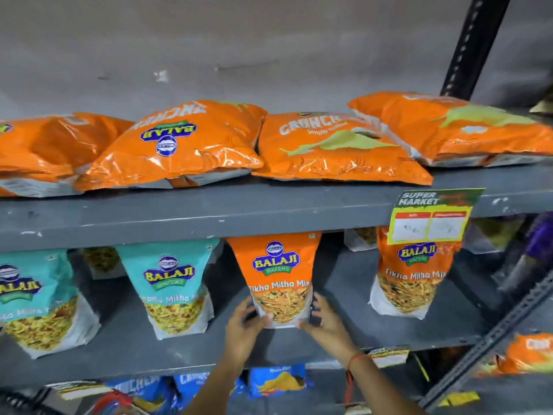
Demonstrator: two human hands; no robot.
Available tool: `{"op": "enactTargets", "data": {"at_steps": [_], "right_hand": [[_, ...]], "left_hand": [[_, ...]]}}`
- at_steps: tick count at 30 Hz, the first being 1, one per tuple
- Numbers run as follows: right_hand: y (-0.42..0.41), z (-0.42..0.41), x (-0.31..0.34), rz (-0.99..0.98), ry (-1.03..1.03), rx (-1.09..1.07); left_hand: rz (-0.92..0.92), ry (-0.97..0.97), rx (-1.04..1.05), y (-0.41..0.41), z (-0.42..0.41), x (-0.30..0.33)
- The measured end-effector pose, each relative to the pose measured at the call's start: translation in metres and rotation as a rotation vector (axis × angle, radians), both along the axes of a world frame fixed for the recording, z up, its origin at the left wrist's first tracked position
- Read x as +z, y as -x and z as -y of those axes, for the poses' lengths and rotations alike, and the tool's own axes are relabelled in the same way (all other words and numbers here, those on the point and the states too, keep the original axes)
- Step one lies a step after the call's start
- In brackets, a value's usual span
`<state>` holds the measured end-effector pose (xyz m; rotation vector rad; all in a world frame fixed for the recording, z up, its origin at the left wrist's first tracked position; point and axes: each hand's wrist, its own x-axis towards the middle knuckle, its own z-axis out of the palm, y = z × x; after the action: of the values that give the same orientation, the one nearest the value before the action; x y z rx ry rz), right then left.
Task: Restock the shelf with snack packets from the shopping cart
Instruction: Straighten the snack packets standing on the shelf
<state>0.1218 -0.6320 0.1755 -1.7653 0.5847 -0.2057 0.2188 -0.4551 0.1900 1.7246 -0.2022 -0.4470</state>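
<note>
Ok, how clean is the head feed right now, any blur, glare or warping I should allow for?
Head view: centre is sharp, with the orange Tikha Mitha packet between the left hand and right hand readable; edges smear, so the far-right orange bag is blurred; glare streaks the top-shelf Balaji bag; wide-angle bend tilts the shelf edge; the price tag writing is unreadable.

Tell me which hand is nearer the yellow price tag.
Right. The right hand grips the orange packet below-left of the price tag; the left hand sits farther left.
</note>
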Motion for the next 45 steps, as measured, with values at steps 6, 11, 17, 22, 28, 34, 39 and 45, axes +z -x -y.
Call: {"op": "enactTargets", "data": {"at_steps": [6, 11, 17, 22, 28, 34, 39, 45], "right_hand": [[0.003, 0.012, 0.004, 0.025, 0.051, 0.028], [0.018, 0.006, 0.010, 0.031, 0.013, 0.003], [0.072, -0.023, 0.029, 0.068, 0.018, -0.125], [0.121, -0.023, 0.056, 0.108, 0.014, -0.225], [0.163, 0.037, 0.071, 0.135, 0.054, -0.417], [0.172, 0.127, 0.043, 0.020, -0.009, -0.483], [0.162, 0.179, 0.026, -0.042, -0.107, -0.336], [0.142, 0.208, 0.027, -0.093, -0.113, -0.217]], "left_hand": [[0.019, 0.024, -0.017, 0.002, 0.008, -0.007], [0.054, 0.029, 0.029, 0.019, 0.000, 0.006], [0.191, -0.003, 0.097, 0.058, -0.017, 0.035], [0.245, 0.055, -0.003, 0.089, 0.008, 0.069], [0.195, 0.104, -0.122, 0.118, 0.075, 0.076], [0.082, 0.051, -0.182, 0.126, 0.159, 0.039], [-0.040, 0.014, -0.188, 0.122, 0.212, 0.015], [-0.019, -0.085, -0.187, 0.122, 0.232, 0.000]]}}
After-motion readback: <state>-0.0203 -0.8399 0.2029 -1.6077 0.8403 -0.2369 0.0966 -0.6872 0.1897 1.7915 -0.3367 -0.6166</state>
